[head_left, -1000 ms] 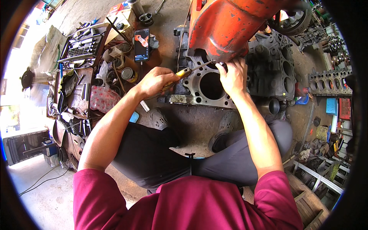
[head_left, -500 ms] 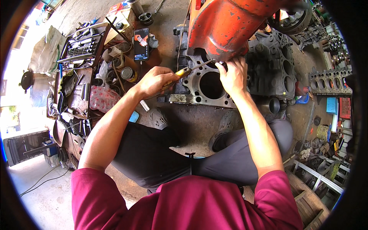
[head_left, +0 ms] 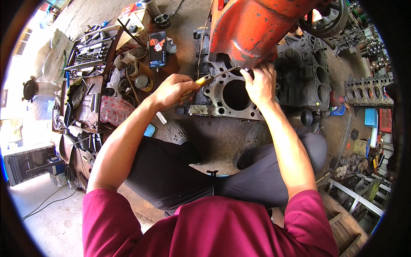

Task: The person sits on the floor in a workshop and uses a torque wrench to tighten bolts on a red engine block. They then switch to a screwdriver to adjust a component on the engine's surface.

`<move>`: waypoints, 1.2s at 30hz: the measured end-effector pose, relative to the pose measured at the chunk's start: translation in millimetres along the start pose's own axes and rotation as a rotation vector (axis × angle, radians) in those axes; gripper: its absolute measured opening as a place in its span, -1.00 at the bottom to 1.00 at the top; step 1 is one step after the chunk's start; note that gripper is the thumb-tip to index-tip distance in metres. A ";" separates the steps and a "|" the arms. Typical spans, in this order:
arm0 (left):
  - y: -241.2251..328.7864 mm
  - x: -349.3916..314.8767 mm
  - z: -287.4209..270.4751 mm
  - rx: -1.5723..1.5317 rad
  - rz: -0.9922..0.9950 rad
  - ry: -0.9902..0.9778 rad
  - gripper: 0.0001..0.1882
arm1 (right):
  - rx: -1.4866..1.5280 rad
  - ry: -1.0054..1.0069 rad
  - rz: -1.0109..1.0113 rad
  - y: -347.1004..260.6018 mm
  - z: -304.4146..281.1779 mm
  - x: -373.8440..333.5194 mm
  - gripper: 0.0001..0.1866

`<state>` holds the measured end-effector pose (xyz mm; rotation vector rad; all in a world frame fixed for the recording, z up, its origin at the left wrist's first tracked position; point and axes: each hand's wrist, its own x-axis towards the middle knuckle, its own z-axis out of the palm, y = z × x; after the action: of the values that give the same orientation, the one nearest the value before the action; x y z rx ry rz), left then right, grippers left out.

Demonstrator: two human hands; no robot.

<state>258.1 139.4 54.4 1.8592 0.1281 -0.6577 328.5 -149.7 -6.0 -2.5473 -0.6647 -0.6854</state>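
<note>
My left hand (head_left: 174, 91) is closed round the yellow handle of a screwdriver (head_left: 205, 79). Its thin metal shaft points up and right, and the tip meets the underside of an orange machine head (head_left: 246, 36) with chipped paint. Against the lower end of that head, my right hand (head_left: 262, 85) is curled, thumb close to the screwdriver tip. Its fingertips are partly hidden, and what they grip is too small to make out. Below both hands lies a grey engine block (head_left: 217, 95) with a large round cylinder bore.
Left stand trays of sockets and tools (head_left: 92, 51), a phone (head_left: 157, 49) with a lit screen, and a can (head_left: 144, 83). A second engine block (head_left: 302, 73) lies to the right, a handwheel (head_left: 327, 21) above it. Metal parts crowd the far right.
My hands and the screwdriver hold nearly the same place. The picture on the phone screen has changed, and my left sleeve has shifted slightly right.
</note>
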 end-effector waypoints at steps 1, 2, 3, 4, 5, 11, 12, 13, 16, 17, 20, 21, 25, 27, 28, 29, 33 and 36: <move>-0.3 0.5 0.1 -0.002 0.000 0.000 -0.65 | 0.010 0.015 -0.007 -0.3 0.5 0.4 -0.75; -0.6 0.8 0.1 -0.005 -0.001 0.001 -0.66 | 0.021 0.030 -0.014 -0.7 0.8 0.5 -0.75; -0.9 0.8 0.1 -0.006 -0.001 0.001 -0.65 | 0.022 0.030 -0.011 -1.0 1.0 0.5 -0.75; -1.1 0.9 -0.1 -0.007 0.000 0.000 -0.65 | 0.023 0.029 -0.009 -1.3 1.2 0.3 -0.75; -1.3 0.9 -0.1 -0.008 0.001 0.000 -0.65 | 0.023 0.029 -0.007 -1.4 1.3 0.1 -0.75; -1.3 0.5 -0.5 0.019 0.010 0.000 -0.64 | 0.013 0.031 -0.015 -0.1 1.9 -0.1 -0.75; -1.2 0.4 -0.4 0.009 0.010 0.000 -0.64 | 0.015 0.032 -0.015 0.1 2.1 0.0 -0.75; -0.9 0.3 -0.4 0.009 0.010 0.001 -0.64 | 0.017 0.033 -0.015 0.3 2.1 0.0 -0.75; 0.3 0.0 -0.4 0.006 0.006 -0.004 -0.64 | 0.019 0.026 -0.012 0.4 1.7 0.0 -0.75; 0.6 -0.2 -0.5 0.014 0.001 -0.003 -0.64 | 0.019 0.022 -0.012 0.3 1.4 -0.1 -0.74; 0.6 -1.0 2.6 -0.019 0.009 0.019 -0.70 | 0.009 0.006 -0.001 0.1 0.6 -0.1 -0.74; 0.6 -1.0 2.5 -0.022 0.004 0.020 -0.70 | 0.013 0.010 -0.001 0.0 0.5 0.0 -0.74; -0.2 -0.4 1.6 -0.021 0.013 0.010 -0.69 | 0.021 0.014 -0.001 0.0 0.3 0.3 -0.74; -1.0 -0.1 1.0 -0.008 0.016 0.002 -0.68 | 0.018 0.009 0.002 -0.1 0.4 0.1 -0.74; -1.1 0.4 -0.1 0.005 0.014 -0.003 -0.66 | 0.014 0.006 0.005 -0.1 0.5 0.0 -0.74; -1.4 0.6 -0.7 0.029 0.006 -0.004 -0.64 | 0.009 -0.002 0.013 -0.2 0.6 -0.1 -0.74; -2.2 0.8 -0.8 0.030 0.017 -0.004 -0.63 | 0.015 -0.002 0.006 0.2 0.5 0.0 -0.73; -1.8 0.9 -0.5 0.016 0.017 0.002 -0.65 | 0.012 0.010 -0.003 0.4 0.7 0.5 -0.73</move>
<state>258.4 140.3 52.5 1.8745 0.1082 -0.6467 329.3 -149.4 -6.4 -2.5307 -0.6674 -0.6922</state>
